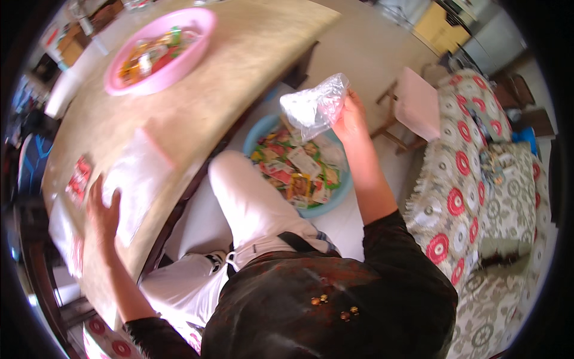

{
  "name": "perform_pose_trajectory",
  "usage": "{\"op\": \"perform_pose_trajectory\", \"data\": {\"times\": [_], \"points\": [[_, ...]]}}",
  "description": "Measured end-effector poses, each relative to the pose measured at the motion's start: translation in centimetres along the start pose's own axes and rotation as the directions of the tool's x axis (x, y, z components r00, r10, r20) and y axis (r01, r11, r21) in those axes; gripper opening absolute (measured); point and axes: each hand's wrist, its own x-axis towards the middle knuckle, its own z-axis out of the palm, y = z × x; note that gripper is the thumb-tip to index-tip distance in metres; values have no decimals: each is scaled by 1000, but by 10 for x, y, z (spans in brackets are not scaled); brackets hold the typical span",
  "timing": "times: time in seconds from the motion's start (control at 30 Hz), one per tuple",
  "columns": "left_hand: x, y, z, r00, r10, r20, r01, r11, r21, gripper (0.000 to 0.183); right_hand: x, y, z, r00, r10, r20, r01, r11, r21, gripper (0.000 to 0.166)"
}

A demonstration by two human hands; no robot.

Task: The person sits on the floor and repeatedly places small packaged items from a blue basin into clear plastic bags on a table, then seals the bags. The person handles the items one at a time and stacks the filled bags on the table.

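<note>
My right hand [350, 116] is raised and grips a clear plastic bag [314, 107] by its edge; something white shows through it. Below it on the floor stands a blue basin [329, 207] full of small printed packets [300, 170]. My left hand [103, 211] is over the table with its fingers apart, holding nothing. Beside it lies a flat clear plastic bag [139, 188] with a pink edge. A red packet [80, 177] is just beyond my left fingertips. More clear bags [67, 233] are stacked at the table's left edge.
On the far part of the wooden table [251, 40] sits a pink basin [188, 63] holding colourful packets. A chair with a pink back [417, 101] stands right of the blue basin. A sofa with a floral cover [448, 215] runs along the right side.
</note>
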Motion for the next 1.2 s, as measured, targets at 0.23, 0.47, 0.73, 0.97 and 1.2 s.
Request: {"op": "perform_pose_trajectory", "data": {"times": [0.23, 0.47, 0.73, 0.97, 1.2], "points": [[-42, 160, -35, 909, 317, -270, -414, 752, -513, 73, -82, 73, 154, 878, 281, 387, -296, 955, -23, 20], [-76, 136, -13, 990, -22, -136, -94, 618, -781, 27, -130, 91, 222, 714, 498, 492, -528, 844, -89, 14], [-86, 110, -13, 903, -429, 18, 59, 83, -995, 11, -127, 120, 216, 647, 514, 563, -460, 852, -250, 11], [-90, 77, -20, 855, -495, -152, -53, 208, -977, 9, -136, 120, 231, 675, 388, 628, -124, 898, -421, 21], [-103, 76, -40, 908, -419, -6, 40, 102, -994, 36, -144, 120, 242, 687, 305, 660, -27, 918, -396, 12]]}}
